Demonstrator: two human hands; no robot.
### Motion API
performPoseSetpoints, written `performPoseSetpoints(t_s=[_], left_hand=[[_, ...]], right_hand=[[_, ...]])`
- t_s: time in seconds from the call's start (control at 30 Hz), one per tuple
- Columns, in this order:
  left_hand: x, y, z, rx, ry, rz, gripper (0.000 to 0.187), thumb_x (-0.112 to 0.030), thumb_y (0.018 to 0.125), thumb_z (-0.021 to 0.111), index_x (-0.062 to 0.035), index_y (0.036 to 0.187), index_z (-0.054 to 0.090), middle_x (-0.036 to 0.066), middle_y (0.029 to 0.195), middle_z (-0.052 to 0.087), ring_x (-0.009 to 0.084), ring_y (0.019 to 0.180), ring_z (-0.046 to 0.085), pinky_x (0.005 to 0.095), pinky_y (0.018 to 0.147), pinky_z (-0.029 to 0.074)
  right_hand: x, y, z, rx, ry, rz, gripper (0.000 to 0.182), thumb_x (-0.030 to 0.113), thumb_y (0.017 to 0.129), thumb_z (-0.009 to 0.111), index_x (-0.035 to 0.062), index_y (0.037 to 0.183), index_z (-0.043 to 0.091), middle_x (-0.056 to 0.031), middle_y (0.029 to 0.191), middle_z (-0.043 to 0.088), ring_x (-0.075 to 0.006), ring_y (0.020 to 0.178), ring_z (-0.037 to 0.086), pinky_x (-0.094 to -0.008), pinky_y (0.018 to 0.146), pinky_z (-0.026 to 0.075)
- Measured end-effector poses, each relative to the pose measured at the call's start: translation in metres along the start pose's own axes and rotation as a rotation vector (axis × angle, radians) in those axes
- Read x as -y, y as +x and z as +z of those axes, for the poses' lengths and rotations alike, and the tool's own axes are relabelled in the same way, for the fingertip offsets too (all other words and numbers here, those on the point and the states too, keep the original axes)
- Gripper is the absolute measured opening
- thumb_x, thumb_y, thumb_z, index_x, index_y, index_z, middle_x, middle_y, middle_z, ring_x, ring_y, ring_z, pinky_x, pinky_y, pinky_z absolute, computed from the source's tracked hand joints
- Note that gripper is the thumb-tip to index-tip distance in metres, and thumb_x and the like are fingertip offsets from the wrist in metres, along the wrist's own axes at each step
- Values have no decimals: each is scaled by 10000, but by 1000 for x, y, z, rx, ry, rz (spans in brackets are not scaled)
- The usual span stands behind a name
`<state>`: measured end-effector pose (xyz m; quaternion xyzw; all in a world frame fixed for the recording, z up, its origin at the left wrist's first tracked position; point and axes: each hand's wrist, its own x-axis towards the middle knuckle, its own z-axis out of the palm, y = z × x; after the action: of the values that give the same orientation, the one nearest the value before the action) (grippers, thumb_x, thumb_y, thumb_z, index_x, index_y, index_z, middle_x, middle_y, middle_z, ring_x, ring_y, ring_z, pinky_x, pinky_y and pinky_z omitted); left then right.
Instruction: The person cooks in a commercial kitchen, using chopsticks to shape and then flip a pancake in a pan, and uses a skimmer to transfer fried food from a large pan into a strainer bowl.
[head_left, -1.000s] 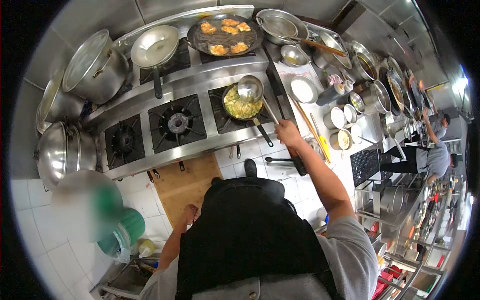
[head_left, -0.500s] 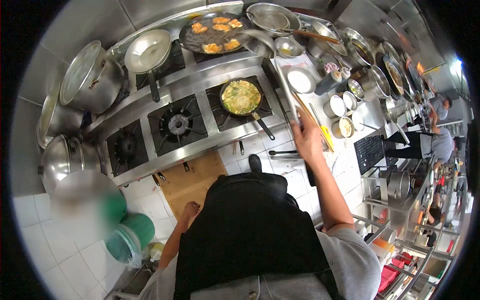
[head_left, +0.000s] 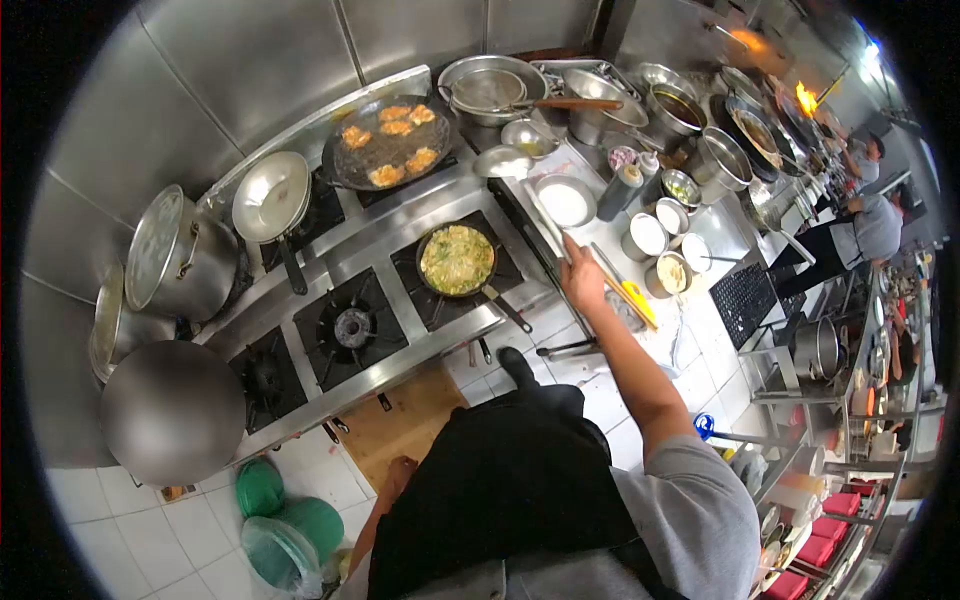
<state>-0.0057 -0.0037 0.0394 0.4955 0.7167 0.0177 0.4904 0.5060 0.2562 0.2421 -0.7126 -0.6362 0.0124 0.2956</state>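
Observation:
My right hand (head_left: 583, 280) reaches over the worktop, its fingers on the long handle of a metal ladle (head_left: 503, 162). The ladle's broad round head lies by the stove's right edge, near a small metal bowl (head_left: 530, 138). Loosely curled beside the apron, my left hand (head_left: 400, 472) holds nothing I can see. A small frying pan (head_left: 510, 308) with a yellow-green egg mixture (head_left: 458, 260) sits on the front right burner. Behind it, browned pieces (head_left: 396, 128) lie in a wide black pan (head_left: 350, 172).
A yellow-handled utensil (head_left: 638, 300), sauce bottles (head_left: 620, 190) and several metal containers (head_left: 645, 235) stand on the right worktop. An upturned pan (head_left: 270, 197) and a lidded pot (head_left: 180, 265) are left. Green bins (head_left: 310, 525) stand on the floor. Co-workers (head_left: 870, 225) stand far right.
My view has turned and shifted. The ladle's head has come down from beside the black pan to the stove's right edge, my right hand moving with the handle. My left hand stays by the apron.

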Motion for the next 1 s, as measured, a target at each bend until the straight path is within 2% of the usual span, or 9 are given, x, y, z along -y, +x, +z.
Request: performPoseSetpoints(t_s=[0.1,0.2,0.33,0.57,0.63,0.8,0.9,0.97,1.0], left_hand=[[47,17,34,10,41,80,269,-203,845,603,49,924,651,202,815,670,292,791,659,389,688,505],[62,17,62,17,-103,454,295,-238,809,621,33,917,662,218,881,665,344,853,649,395,735,501],[35,-5,86,12,-94,81,294,-241,805,623,29,914,665,216,889,665,347,860,647,395,740,501],[-22,-9,98,-14,-105,-72,292,-245,797,627,21,908,669,213,902,666,352,870,643,396,747,501],[-33,-11,101,-28,-109,-91,291,-246,795,628,19,906,670,212,905,666,353,873,642,396,750,501],[-49,-23,109,-79,-124,-130,289,-249,789,630,14,902,673,209,915,666,357,881,640,397,755,500],[-50,-30,116,-110,-134,-161,289,-251,786,632,11,899,674,208,920,666,359,885,638,397,758,500],[-48,-35,124,-125,-153,-180,288,-253,784,633,8,897,676,207,924,666,361,888,637,398,761,500],[-45,-38,132,-132,-170,-188,288,-253,784,633,8,897,676,207,924,666,361,888,637,398,761,500]], right_hand=[[-42,50,3,40,-53,44,502,136,856,544,128,1346,437,-207,928,554,-397,754,602,-496,682,498],[-80,86,17,74,-120,69,509,153,859,542,163,1356,428,-208,970,548,-393,807,608,-491,700,502],[-106,121,31,148,-90,118,520,137,852,550,163,1355,420,-204,1040,531,-382,889,603,-486,749,502],[-132,163,57,107,-130,-13,366,136,848,560,70,1207,552,-219,1046,556,-407,882,593,-477,780,484],[-120,200,58,-47,87,25,312,216,883,554,19,1122,592,-215,1019,578,-387,876,614,-450,786,493],[-75,321,70,530,1516,836,335,296,950,470,-16,1029,563,-115,742,609,-265,711,638,-334,552,479],[-108,374,124,756,1361,690,281,255,936,464,-3,938,574,-93,645,578,-210,552,577,-297,457,424],[-96,372,102,675,1224,677,249,197,925,449,-9,898,587,-79,624,578,-151,456,505,-277,399,376],[-91,364,93,483,907,410,235,175,919,441,-2,884,593,-71,626,585,-133,457,506,-263,400,375]])
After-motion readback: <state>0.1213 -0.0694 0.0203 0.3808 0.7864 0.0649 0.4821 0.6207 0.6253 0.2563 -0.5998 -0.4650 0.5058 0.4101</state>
